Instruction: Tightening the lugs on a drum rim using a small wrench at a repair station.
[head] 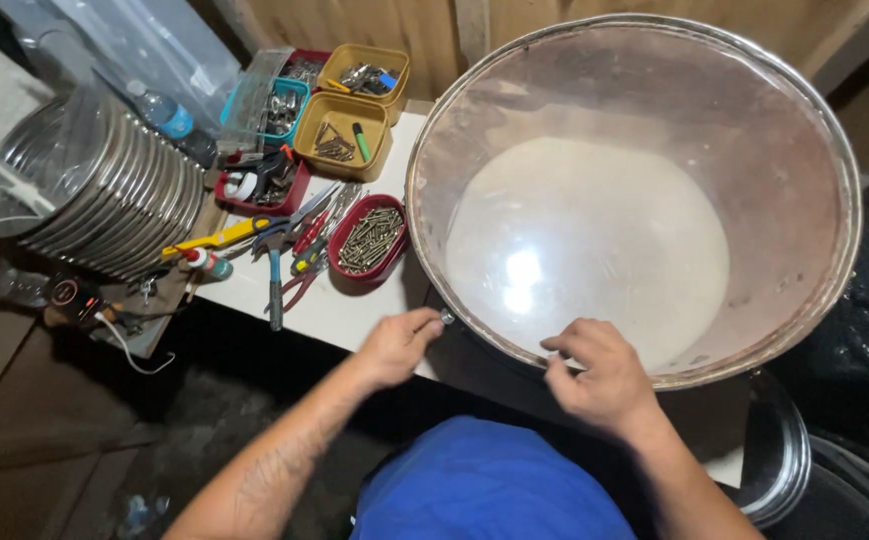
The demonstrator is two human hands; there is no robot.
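Fingers (424, 322) of the left hand (394, 347) are pinched shut on a small metal bolt (446, 317), held right at the near-left rim of the big metal bowl (454, 130). Those of the right hand (599, 375) are curled loosely, thumb and forefinger close together, at the bowl's near rim; whether they grip anything there cannot be told. Both hands sit close to the person's blue shirt (494, 480).

That bowl stands on a white desk (339, 305), its inside pinkish on the walls and pale and shiny at the bottom. Left of it, just beside the rim, lies a red tray (394, 215) full of screws. Pliers and screwdrivers (284, 250) lie scattered next to the tray. Behind them stand yellow tubs (344, 125) and a teal tub (279, 105) with small hardware. Farther left is a stack of metal rims (124, 190), with a water bottle (164, 112) behind it.
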